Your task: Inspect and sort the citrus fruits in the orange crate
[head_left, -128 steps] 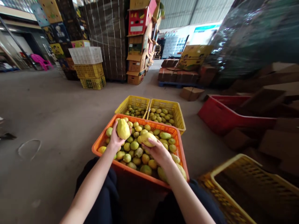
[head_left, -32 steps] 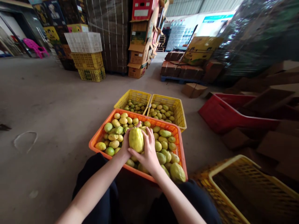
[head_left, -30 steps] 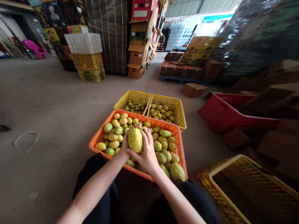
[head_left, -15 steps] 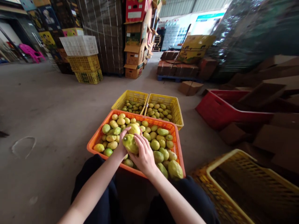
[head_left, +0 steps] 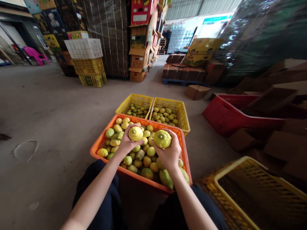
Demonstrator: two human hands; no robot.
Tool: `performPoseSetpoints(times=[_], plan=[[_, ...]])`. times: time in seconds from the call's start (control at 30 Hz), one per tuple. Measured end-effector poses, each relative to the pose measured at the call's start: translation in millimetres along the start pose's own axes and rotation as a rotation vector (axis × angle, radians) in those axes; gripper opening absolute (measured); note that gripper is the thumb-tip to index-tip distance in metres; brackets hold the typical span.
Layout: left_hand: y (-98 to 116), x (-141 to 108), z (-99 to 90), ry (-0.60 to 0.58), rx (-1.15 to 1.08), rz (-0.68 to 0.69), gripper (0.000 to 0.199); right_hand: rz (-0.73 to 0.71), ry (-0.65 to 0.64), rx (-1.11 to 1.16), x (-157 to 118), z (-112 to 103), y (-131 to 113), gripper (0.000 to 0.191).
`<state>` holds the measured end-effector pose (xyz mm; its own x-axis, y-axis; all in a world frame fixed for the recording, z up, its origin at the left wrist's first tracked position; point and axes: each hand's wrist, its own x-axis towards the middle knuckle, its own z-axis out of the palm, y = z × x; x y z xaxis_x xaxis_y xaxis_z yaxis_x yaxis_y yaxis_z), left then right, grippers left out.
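Two lemons are up in my hands above an orange crate (head_left: 96, 147) full of yellow and green lemons. My left hand (head_left: 127, 140) is closed round a smooth pale-yellow lemon (head_left: 135, 133), its nippled end turned toward me. In my right hand (head_left: 171, 151) sits a larger, bumpy yellow-green lemon (head_left: 162, 139), fingers wrapped over its right side. The two fruits are apart, with a narrow gap between the hands. Beneath them lie loose lemons (head_left: 140, 155) of several sizes, and bigger green ones near the crate's front right are partly hidden by my right forearm.
Behind the orange crate stand two yellow crates (head_left: 186, 118) holding smaller lemons. A yellow crate (head_left: 236, 161) is at my right knee, and a red bin (head_left: 216, 115) with cardboard lies beyond it. Stacked crates (head_left: 87, 65) and boxes (head_left: 139, 54) stand farther back on the concrete floor.
My hands were together around the two lemons; now they have parted. The right hand has moved right with the bumpy lemon, while the left keeps the smooth one.
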<state>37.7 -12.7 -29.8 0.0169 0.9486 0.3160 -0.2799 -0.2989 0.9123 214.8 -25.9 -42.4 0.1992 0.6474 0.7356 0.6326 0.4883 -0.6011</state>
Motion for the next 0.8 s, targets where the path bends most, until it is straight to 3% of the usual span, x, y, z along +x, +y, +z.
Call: performPoseSetpoints(times=[0.17, 0.43, 0.67, 0.8], plan=[[-3.2, -2.9, 2.3, -0.131, 0.215, 0.072, 0.043, -0.057, -0.103, 0.014, -7.6, 10.2, 7.4, 0.049], [-7.1, -6.5, 1.1, -0.141, 0.262, 0.063, 0.046, -0.066, -0.108, 0.029, -10.5, 15.3, 8.1, 0.049], [-10.5, -4.4, 1.1, -0.083, 0.168, -0.072, 0.066, 0.018, -0.135, 0.034, -11.1, 17.3, 9.1, 0.048], [-12.4, -3.2, 0.4, -0.085, 0.151, -0.089, 0.063, 0.023, -0.142, 0.042, -10.9, 19.9, 12.0, 0.047]])
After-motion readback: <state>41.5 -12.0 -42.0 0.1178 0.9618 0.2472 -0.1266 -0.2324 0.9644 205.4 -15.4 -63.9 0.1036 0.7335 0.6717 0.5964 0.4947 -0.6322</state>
